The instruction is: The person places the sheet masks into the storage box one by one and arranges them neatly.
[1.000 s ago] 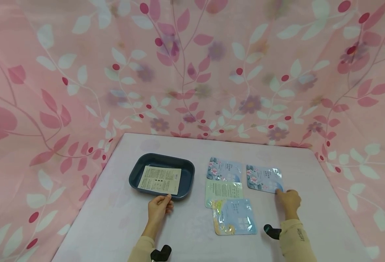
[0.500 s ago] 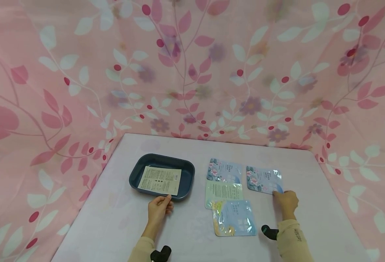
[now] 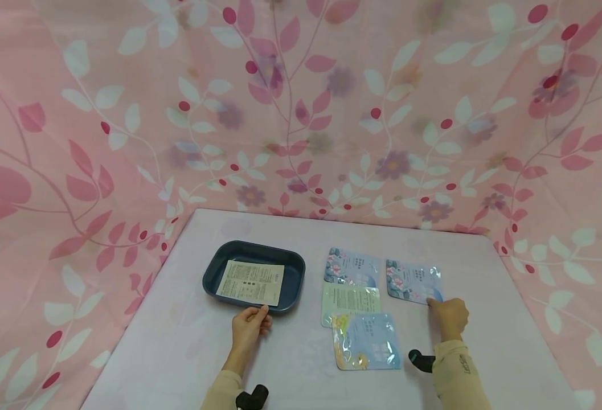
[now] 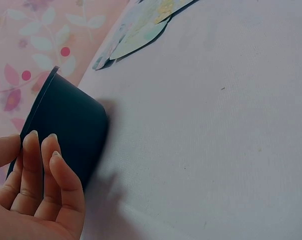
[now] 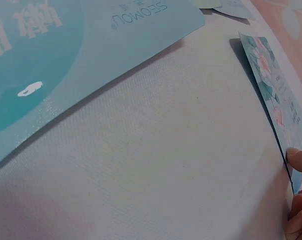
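My left hand (image 3: 248, 327) pinches the near rim of a dark blue rectangular tray (image 3: 293, 285), thumb on top and fingers curled against the outer wall, as the left wrist view also shows. Inside the tray lies a pale packet (image 3: 252, 282) covered in small print. My right hand (image 3: 450, 318) pinches the near right corner of a blue flowered sachet (image 3: 413, 280). In the right wrist view the thumb (image 5: 299, 160) lies on top of this flowered sachet (image 5: 273, 90), with curled fingers at its edge.
Left of the held sachet, a column of sachets overlaps: a flowered one (image 3: 349, 266) at the back, a pale green printed one (image 3: 352, 302) in the middle, a blue and yellow one (image 3: 366, 343) in front. A pink floral cloth (image 3: 301, 142) hangs behind the white table (image 3: 167, 341).
My right hand has shifted slightly left along the near edge of the flowered sachet. My left hand keeps its place at the tray rim.
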The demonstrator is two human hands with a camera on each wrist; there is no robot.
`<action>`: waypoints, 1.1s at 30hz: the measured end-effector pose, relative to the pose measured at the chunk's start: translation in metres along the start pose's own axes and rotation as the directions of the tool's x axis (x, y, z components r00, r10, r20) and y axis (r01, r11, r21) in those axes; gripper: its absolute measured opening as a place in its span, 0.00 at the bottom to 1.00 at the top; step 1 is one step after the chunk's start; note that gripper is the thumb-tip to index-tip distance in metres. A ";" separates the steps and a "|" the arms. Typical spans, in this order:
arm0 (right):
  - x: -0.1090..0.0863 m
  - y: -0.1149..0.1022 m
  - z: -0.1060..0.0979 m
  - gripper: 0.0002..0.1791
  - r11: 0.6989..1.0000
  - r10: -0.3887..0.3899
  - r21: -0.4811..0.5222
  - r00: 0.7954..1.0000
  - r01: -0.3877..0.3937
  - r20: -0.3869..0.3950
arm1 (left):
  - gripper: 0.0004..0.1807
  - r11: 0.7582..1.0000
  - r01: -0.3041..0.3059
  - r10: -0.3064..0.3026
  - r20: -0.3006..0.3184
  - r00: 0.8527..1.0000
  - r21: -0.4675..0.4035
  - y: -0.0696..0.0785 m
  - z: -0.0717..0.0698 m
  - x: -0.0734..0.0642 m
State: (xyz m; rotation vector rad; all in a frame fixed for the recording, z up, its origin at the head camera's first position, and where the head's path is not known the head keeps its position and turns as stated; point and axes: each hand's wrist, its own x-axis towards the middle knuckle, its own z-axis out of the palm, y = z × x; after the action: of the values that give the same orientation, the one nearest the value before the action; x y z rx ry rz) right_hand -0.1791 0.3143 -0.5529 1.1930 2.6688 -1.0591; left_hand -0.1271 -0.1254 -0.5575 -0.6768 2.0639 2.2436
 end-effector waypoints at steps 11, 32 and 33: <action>-0.004 0.004 -0.002 0.34 1.000 0.002 0.027 1.000 -0.002 0.001 | 0.13 1.000 -0.011 0.011 -0.006 1.000 0.019 -0.002 0.000 0.000; 0.001 0.001 0.001 0.28 0.987 0.056 0.152 0.998 -0.052 -0.024 | 0.12 1.000 -0.006 0.006 -0.008 1.000 0.016 -0.002 -0.001 0.001; 0.001 0.001 0.001 0.26 0.988 0.051 0.150 0.998 -0.046 -0.028 | 0.12 1.000 -0.004 0.004 -0.008 1.000 0.017 -0.002 -0.001 0.001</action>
State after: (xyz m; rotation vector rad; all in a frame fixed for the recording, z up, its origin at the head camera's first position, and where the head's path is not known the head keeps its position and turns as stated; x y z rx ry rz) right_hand -0.1793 0.3149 -0.5541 1.3024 2.6089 -1.2627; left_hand -0.1273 -0.1262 -0.5601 -0.6827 2.0872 2.2268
